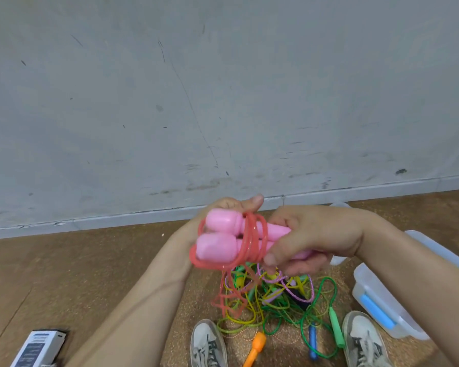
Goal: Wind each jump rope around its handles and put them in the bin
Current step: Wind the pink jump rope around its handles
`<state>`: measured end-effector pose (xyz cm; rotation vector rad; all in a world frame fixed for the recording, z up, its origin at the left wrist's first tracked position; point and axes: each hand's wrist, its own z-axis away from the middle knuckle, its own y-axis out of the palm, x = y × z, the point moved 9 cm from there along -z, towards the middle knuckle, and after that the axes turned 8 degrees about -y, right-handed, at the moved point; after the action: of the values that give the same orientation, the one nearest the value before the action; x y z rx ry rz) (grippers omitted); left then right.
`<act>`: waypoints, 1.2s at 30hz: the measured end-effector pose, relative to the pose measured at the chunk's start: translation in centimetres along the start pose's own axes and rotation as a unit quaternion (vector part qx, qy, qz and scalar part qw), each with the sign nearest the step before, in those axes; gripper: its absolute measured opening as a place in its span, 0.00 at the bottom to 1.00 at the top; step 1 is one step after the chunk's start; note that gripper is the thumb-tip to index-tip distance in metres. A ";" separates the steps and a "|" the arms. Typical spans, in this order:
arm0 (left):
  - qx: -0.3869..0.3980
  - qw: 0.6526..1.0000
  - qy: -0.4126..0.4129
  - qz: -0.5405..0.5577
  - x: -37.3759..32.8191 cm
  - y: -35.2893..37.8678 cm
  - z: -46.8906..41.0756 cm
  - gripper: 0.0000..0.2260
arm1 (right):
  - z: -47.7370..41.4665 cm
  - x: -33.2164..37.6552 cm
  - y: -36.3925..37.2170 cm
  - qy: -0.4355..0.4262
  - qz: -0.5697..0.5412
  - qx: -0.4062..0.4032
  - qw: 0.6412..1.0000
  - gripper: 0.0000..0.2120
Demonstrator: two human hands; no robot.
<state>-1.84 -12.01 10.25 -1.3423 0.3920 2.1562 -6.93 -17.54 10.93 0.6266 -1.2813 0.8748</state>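
You are midway through winding one rope. The two pink plastic jump-rope handles [217,247] are lying side by side, held up in front of you, with several turns of coral-red plastic rope [252,234] looped round their necks. The rope's loose tail is hanging down into the tangled pile of green, yellow and purple ropes [276,298] on the floor between your shoes.

Your left hand [239,203] is gripping the handles from the far side, thumb over the top. Your right hand [316,231] is clasping their narrow ends, fingers curled round them.

Next, I judge, you are needing to wrap the hanging tail on, then carry the bundle right to the clear plastic bin with a blue latch [374,295].
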 end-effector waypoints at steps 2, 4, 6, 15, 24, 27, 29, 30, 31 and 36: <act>-0.059 0.997 0.051 0.000 -0.2 -0.8 -0.8 0.27 | -0.2 0.3 -1.1 -0.045 -0.048 -0.048 0.997 0.09; -0.096 0.986 0.134 -0.008 -1.5 -0.7 -0.5 0.24 | -0.5 0.3 -2.1 -0.069 -0.070 -0.098 0.990 0.11; -0.132 0.972 0.190 -0.029 -3.0 -0.8 0.3 0.21 | -0.7 0.0 -3.0 -0.075 -0.087 -0.147 0.982 0.11; -0.169 0.967 0.184 -0.045 -2.3 -2.8 0.0 0.05 | -0.9 0.1 -3.7 -0.073 -0.200 -0.253 0.944 0.15; -0.190 0.922 0.180 -0.286 -1.8 -1.3 -1.1 0.15 | -0.6 -0.4 -3.4 -0.011 -0.190 -0.278 0.941 0.14; -0.175 0.872 0.201 -0.411 -2.1 -0.1 -1.4 0.09 | 0.2 -1.3 -4.8 0.002 -0.184 -0.343 0.921 0.13; -0.179 0.835 0.239 -0.461 -2.6 0.4 -0.7 0.06 | 0.9 -1.8 -5.8 0.027 -0.162 -0.360 0.918 0.12; -0.186 0.818 0.259 -0.479 -2.8 0.6 -0.1 0.05 | 1.4 -2.0 -6.4 0.037 -0.143 -0.368 0.918 0.11; -0.197 0.802 0.273 -0.494 -2.9 0.7 0.5 0.06 | 1.7 -2.0 -6.9 0.046 -0.119 -0.376 0.918 0.11; -0.232 0.832 0.213 -0.457 -3.1 -0.7 0.9 0.08 | 2.2 -2.2 -8.3 0.049 -0.060 -0.420 0.904 0.12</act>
<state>-1.09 -11.94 13.43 -1.7788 -0.5776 1.1543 -1.27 -24.30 9.76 -0.0324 -1.3597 0.1842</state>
